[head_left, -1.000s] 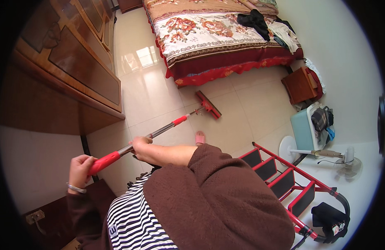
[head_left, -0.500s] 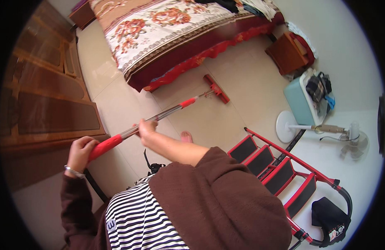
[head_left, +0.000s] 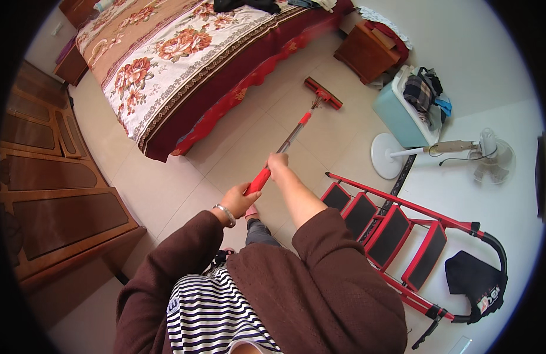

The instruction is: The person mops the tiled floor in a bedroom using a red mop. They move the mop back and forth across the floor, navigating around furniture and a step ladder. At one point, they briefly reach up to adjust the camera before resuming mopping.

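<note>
A sponge mop (head_left: 291,137) with a red grip, a metal pole and a wide red head slants away from me, its head flat on the tiled floor (head_left: 237,156) beyond my reach. My left hand (head_left: 239,199), with a silver bracelet at the wrist, is wrapped round the lower end of the red grip. Farther along, where the grip meets the pole, my right hand (head_left: 278,165) closes round it. The fingers' far sides are partly hidden. One of my feet shows just below the hands.
A bed (head_left: 161,76) with a flowered cover stands at far left, a wooden wardrobe (head_left: 66,212) along the left. On the right are a nightstand (head_left: 364,53), a light blue bin of clothes (head_left: 403,112), a white fan (head_left: 388,156) and a red step ladder (head_left: 386,236) with a dark cloth.
Both hands have swung rightward with the mop, whose pole now points more steeply away. The mop head has moved farther off and slightly right. My view has also turned.
</note>
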